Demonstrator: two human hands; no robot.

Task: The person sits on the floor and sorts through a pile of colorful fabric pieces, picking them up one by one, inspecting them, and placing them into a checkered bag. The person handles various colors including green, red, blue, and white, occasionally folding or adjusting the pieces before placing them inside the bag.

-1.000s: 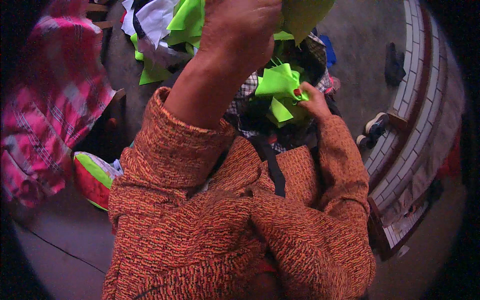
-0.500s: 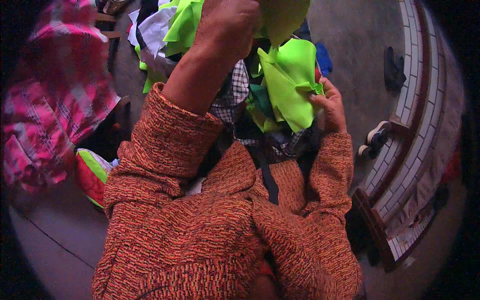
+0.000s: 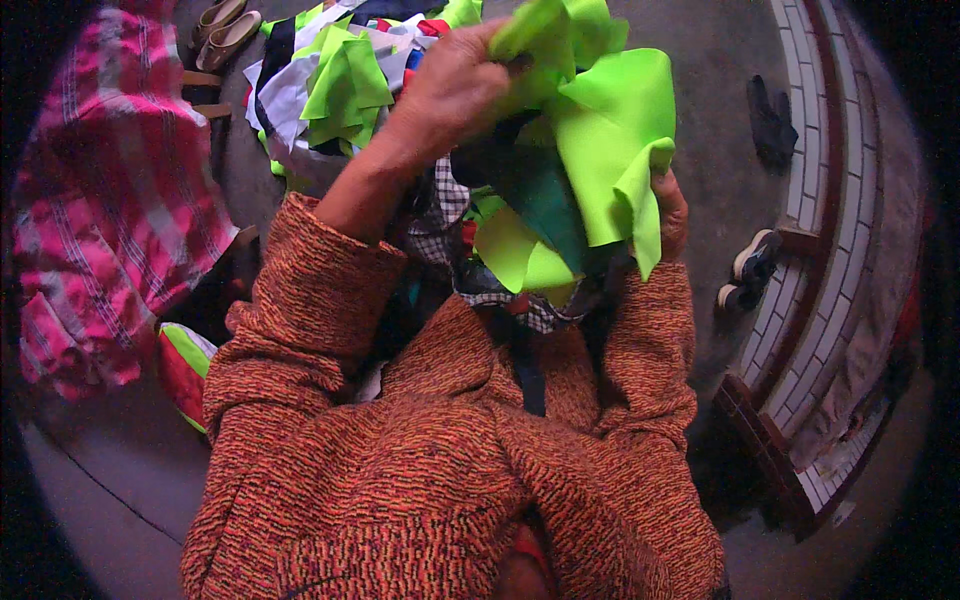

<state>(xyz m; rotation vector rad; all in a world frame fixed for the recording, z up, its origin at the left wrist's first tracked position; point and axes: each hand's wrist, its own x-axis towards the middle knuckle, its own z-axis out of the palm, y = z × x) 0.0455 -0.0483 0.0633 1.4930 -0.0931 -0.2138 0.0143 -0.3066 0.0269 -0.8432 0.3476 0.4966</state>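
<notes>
My left hand [image 3: 455, 95] is closed on a crumpled piece of neon green fabric [image 3: 545, 55] near the top of the view. To its right, my right hand [image 3: 672, 212] grips the edge of a larger neon green fabric piece [image 3: 612, 140], whose folded corner hangs over my fingers and partly hides them. The two pieces overlap; whether they are joined I cannot tell. Below them, over my lap, lie a dark green piece [image 3: 545, 205], more neon green scraps [image 3: 520, 255] and a black-and-white checked cloth [image 3: 447, 195].
A heap of white, black and neon green scraps [image 3: 345, 85] lies beyond my left hand. Pink plaid cloth [image 3: 110, 220] drapes at the left, near tan shoes [image 3: 228, 40] and a red-green cushion-like thing [image 3: 185, 375]. On the right are dark shoes [image 3: 757, 258], a black item [image 3: 772, 125] and a tiled step [image 3: 800, 300].
My left hand has come down from the top edge with its fabric, uncovering more of the heap. The piece in my right hand has risen and turned, its corner now folding downward.
</notes>
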